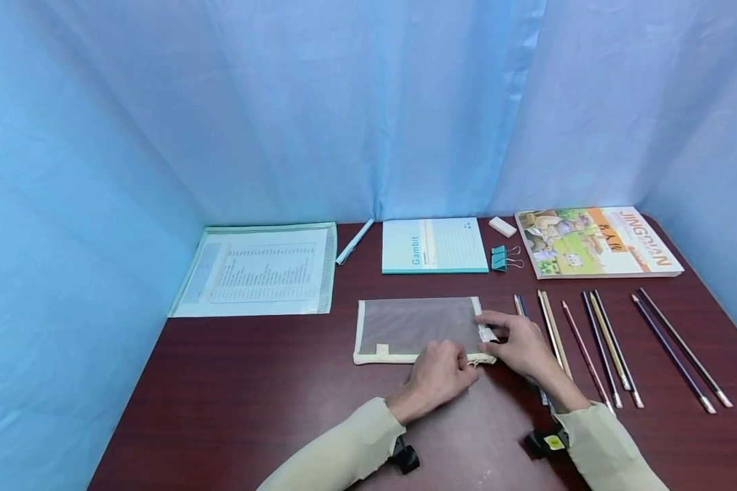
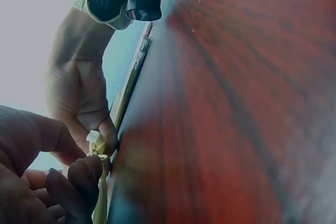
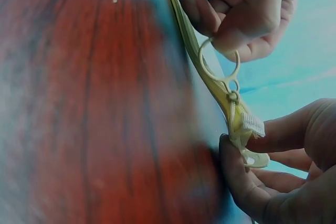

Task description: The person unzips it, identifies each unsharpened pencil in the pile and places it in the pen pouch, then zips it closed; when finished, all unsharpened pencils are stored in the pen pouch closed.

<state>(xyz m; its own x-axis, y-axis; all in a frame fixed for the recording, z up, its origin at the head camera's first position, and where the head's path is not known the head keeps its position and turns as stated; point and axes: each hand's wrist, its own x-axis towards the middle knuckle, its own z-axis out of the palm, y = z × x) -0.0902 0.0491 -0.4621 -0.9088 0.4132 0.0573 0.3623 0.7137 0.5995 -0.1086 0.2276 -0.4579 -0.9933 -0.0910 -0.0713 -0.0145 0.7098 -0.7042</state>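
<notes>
A mesh zipper pouch (image 1: 417, 324) with cream edging lies flat in front of me, its zipper along the near side. My left hand (image 1: 439, 372) pinches the ring-shaped zipper pull (image 3: 229, 81) between thumb and finger, beside the pouch's near right corner. At that corner, my right hand (image 1: 522, 344) grips the fabric zipper end (image 3: 253, 124) with thumb and fingers; its index finger reaches over the right edge. The ring and the gripped end sit close together in the right wrist view. Part of the pouch's right edge is hidden under the right hand.
Several pencils (image 1: 580, 339) lie to the right, some partly under the right arm. Behind are a notebook (image 1: 435, 245), an eraser (image 1: 502, 226), a teal binder clip (image 1: 499, 258), a book (image 1: 596, 242) and a white pen (image 1: 355, 242). A document folder (image 1: 258, 269) lies at left.
</notes>
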